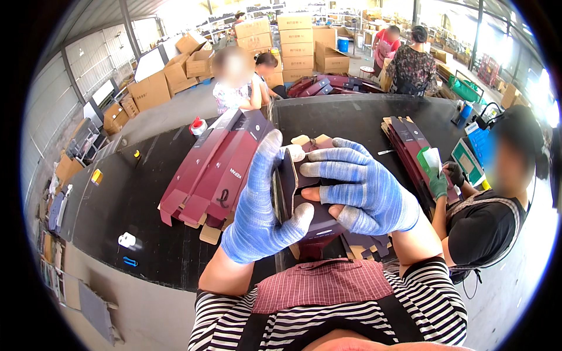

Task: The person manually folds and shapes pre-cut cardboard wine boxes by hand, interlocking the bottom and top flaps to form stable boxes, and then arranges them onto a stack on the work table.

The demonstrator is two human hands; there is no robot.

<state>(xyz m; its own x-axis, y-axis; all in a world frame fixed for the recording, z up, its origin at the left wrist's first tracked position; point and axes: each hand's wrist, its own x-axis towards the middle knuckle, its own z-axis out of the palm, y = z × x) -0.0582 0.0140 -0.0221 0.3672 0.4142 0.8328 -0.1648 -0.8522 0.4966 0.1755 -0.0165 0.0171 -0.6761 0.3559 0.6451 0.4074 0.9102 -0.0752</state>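
Observation:
Both my hands wear striped blue knit gloves with pale fingertips. Between them stands a narrow maroon and dark folding carton [322, 225], its upper end toward me. My left hand [257, 202] lies along the carton's left side, fingers straight and the thumb bent across its near face. From the right, my right hand [366, 190] curls over the carton's end, with two fingertips showing bare through the glove. A raised cardboard flap [288, 181] stands between my hands. The carton's lower part is largely hidden.
Flat maroon cartons [213, 167] lie stacked at left on the black table [146, 193], near a tape roll [198, 126], a white roll [126, 239] and a blue cutter [130, 261]. At right, a co-worker's gloved hand [437, 183] is by more cartons [407, 143].

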